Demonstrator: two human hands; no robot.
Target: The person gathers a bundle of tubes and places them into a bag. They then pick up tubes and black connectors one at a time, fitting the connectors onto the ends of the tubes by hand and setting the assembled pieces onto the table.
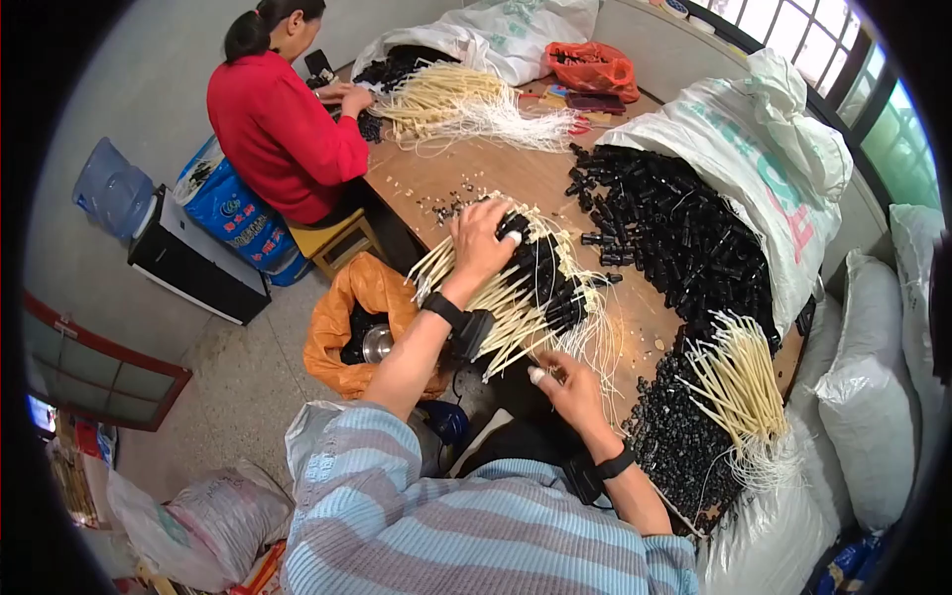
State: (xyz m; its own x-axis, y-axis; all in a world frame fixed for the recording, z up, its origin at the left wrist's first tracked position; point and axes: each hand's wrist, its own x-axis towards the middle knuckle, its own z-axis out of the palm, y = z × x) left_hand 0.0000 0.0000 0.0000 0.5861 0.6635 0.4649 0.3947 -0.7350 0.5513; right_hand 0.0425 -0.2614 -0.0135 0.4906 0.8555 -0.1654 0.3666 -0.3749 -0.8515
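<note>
My left hand lies over the far end of a pile of cream-coloured thin tubes at the table's near edge. Its fingers stretch out over black plastic fittings, and a white cover sits on its thumb. Nearer to me, my right hand is just beside the tubes' near end, thumb and fingers drawn together. A white cover is on that thumb too; whatever is between its fingertips is too small to make out. Thin white wires trail from the pile to the right.
A white woven sack spills black fittings on the right. Small black parts and another tube bundle lie nearer. A co-worker in a red top handles parts at the far left. An orange bag stands left of my arm.
</note>
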